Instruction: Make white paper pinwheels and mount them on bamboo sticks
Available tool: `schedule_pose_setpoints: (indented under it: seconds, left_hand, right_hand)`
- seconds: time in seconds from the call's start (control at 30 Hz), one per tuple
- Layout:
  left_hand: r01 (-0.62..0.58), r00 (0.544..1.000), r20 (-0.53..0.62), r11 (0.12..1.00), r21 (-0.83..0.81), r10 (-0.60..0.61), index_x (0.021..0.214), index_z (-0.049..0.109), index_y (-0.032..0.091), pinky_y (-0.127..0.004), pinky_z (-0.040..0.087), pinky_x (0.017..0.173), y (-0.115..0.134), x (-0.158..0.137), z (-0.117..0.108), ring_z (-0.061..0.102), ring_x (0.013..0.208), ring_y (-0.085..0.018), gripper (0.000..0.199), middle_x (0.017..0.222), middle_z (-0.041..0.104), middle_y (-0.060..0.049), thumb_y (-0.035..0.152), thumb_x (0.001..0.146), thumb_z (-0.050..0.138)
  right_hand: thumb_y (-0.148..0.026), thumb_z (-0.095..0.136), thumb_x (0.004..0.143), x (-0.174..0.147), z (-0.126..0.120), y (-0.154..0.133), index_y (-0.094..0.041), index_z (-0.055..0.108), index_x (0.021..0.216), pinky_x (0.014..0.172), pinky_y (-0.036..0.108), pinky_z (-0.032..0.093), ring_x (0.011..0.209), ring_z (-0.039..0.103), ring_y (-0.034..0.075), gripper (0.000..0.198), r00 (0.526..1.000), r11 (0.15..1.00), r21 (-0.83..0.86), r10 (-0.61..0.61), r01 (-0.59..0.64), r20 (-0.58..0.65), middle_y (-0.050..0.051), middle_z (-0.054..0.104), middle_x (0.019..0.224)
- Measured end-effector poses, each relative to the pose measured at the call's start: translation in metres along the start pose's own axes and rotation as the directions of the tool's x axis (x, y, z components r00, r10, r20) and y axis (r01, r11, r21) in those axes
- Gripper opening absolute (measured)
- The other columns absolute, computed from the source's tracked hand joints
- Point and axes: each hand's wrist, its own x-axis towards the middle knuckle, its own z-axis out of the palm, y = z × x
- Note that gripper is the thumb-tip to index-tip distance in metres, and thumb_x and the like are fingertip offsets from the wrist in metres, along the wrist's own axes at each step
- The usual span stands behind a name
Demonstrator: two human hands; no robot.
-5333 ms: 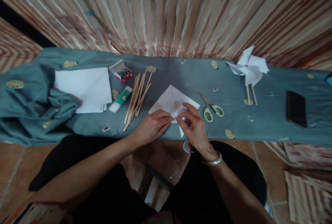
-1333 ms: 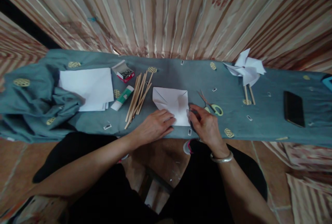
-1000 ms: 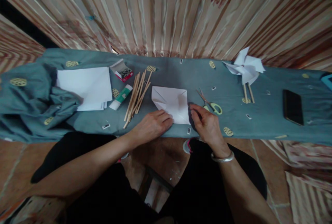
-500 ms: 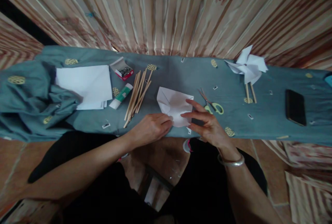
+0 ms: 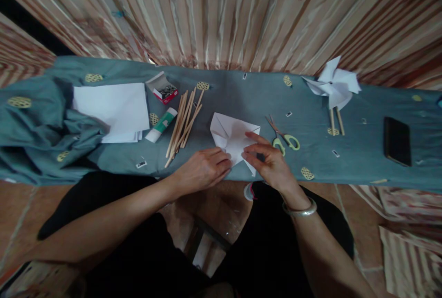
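A white sheet of paper, creased and partly cut into pointed flaps, lies in front of me near the table's front edge. My left hand has its fingers curled on the sheet's near left side. With thumb and index finger drawn together, my right hand pinches the paper at its near right part, while another finger rests on the sheet farther up. One pointed flap sticks out toward me between the hands. Just right of the paper lie scissors with pale green handles, blades apart.
Wooden sticks, a glue stick, an open small box and stacked white paper lie on the left. A paper pinwheel by two sticks and a phone lie right. A striped curtain hangs behind.
My right hand's thumb and index finger have come together on the paper. The near edge, earlier rounded, now shows a notch and a pointed flap. The left hand has barely moved.
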Motion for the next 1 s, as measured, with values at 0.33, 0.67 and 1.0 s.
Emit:
schedule_pose_setpoints:
  seconds: [0.33, 0.67, 1.0]
  left_hand:
    - [-0.002, 0.999, -0.044, 1.000, -0.027, 0.001, 0.114, 0.057, 0.012, -0.033, 0.054, 0.082, -0.001, -0.001, 0.003, 0.063, 0.093, -0.019, 0.024, 0.097, 0.066, -0.010, 0.020, 0.096, 0.042]
    - [0.019, 0.999, -0.030, 0.998, -0.065, -0.021, 0.107, 0.062, 0.011, -0.037, 0.055, 0.085, -0.002, 0.000, 0.005, 0.063, 0.097, -0.021, 0.023, 0.098, 0.067, -0.011, 0.018, 0.096, 0.043]
    - [0.019, 1.000, -0.018, 0.999, -0.041, -0.019, 0.105, 0.062, 0.011, -0.035, 0.055, 0.083, -0.002, 0.001, 0.005, 0.062, 0.094, -0.020, 0.024, 0.096, 0.067, -0.010, 0.019, 0.096, 0.042]
  right_hand:
    - [-0.026, 0.062, 0.083, 0.007, 0.018, -0.003, -0.022, 0.070, 0.078, 0.110, 0.052, 0.037, 0.134, 0.044, 0.028, 0.009, 0.990, 0.969, -0.236, -0.100, 0.074, -0.099, 0.009, 0.056, 0.136]
    - [-0.026, 0.061, 0.083, 0.009, 0.025, -0.001, -0.022, 0.068, 0.078, 0.110, 0.051, 0.037, 0.134, 0.042, 0.027, 0.010, 0.985, 0.950, -0.299, -0.129, 0.090, -0.114, 0.007, 0.055, 0.137]
    - [-0.023, 0.063, 0.081, 0.007, 0.028, -0.002, -0.020, 0.067, 0.077, 0.111, 0.048, 0.037, 0.135, 0.042, 0.027, 0.006, 0.983, 0.946, -0.316, -0.116, 0.067, -0.140, 0.010, 0.056, 0.135]
